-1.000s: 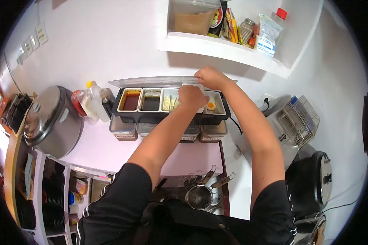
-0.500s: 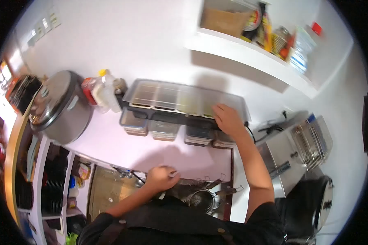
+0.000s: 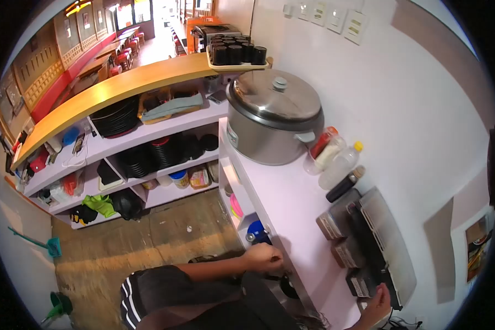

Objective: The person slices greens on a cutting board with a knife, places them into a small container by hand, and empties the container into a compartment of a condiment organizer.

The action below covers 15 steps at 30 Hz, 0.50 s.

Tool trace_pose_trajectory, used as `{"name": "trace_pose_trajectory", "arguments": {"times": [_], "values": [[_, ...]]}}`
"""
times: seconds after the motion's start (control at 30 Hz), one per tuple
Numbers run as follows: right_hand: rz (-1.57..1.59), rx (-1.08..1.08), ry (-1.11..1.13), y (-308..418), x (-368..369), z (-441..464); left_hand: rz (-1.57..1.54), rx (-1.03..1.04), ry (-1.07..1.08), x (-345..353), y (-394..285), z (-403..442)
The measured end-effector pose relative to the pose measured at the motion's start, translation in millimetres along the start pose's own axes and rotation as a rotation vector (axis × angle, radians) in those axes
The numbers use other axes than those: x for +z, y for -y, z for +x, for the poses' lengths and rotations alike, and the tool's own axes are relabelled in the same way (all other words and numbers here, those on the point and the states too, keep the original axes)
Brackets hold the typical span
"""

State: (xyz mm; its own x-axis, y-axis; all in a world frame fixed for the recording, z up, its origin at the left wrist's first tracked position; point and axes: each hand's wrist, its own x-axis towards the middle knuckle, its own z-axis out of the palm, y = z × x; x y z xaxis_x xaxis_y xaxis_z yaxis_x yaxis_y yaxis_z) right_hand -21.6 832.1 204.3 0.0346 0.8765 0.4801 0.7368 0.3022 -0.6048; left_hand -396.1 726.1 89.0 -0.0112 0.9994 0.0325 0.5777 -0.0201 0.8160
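Note:
My left hand (image 3: 263,257) is closed in a loose fist by the front edge of the counter (image 3: 291,220). Whatever it may hold is hidden by the fingers. Low on the right, my right hand (image 3: 377,306) has its fingers partly extended, with nothing visible in them. It is beside the near end of a black condiment box (image 3: 371,236) with a clear lid (image 3: 395,247), which looks shut. Contact between hand and box is hard to judge. Several clear lidded containers (image 3: 349,252) stand along the box's front.
A large rice cooker (image 3: 275,132) occupies the counter's far end, near a clear yellow-capped bottle (image 3: 340,168) and a dark bottle (image 3: 344,186). Shelves (image 3: 170,154) hold stacked black dishes beneath a wooden ledge (image 3: 148,74). A tray of black cups (image 3: 239,52) rests at the back.
My view has swung left, bringing the shelves, floor and dining area into sight. My right hand has come off the condiment box lid toward me. My left hand stays closed near the counter edge.

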Motion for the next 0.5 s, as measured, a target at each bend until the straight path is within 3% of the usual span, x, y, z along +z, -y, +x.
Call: {"name": "trace_pose_trajectory", "arguments": {"times": [0.1,0.17,0.2,0.23,0.3,0.4,0.47,0.5], "values": [[-0.241,-0.128,0.056,75.1,27.1,-44.0,-0.05,0.069,0.02,-16.9,35.6,-0.9],[-0.155,0.123,0.165,104.3,46.8,-74.5,-0.184,0.267,-0.052,-29.1,62.4,-1.7],[-0.054,0.236,0.133,103.7,60.5,-93.3,-0.188,0.285,0.009,-45.4,78.8,0.2],[0.074,0.219,0.085,94.1,79.0,-112.3,-0.12,0.283,0.125,-58.1,92.3,0.9],[0.036,0.333,0.047,110.6,92.0,-150.6,-0.014,0.327,0.39,-68.6,101.8,-3.7],[-0.138,0.108,0.184,180.0,93.2,-163.6,0.046,0.326,0.661,-90.9,126.5,-1.7],[-0.127,0.154,0.151,203.5,76.1,-187.6,-0.057,0.3,0.677,-99.5,128.7,-5.9],[-0.187,0.23,0.092,215.4,63.0,-203.1,-0.044,0.392,0.799,-97.3,125.7,-8.2]]}}
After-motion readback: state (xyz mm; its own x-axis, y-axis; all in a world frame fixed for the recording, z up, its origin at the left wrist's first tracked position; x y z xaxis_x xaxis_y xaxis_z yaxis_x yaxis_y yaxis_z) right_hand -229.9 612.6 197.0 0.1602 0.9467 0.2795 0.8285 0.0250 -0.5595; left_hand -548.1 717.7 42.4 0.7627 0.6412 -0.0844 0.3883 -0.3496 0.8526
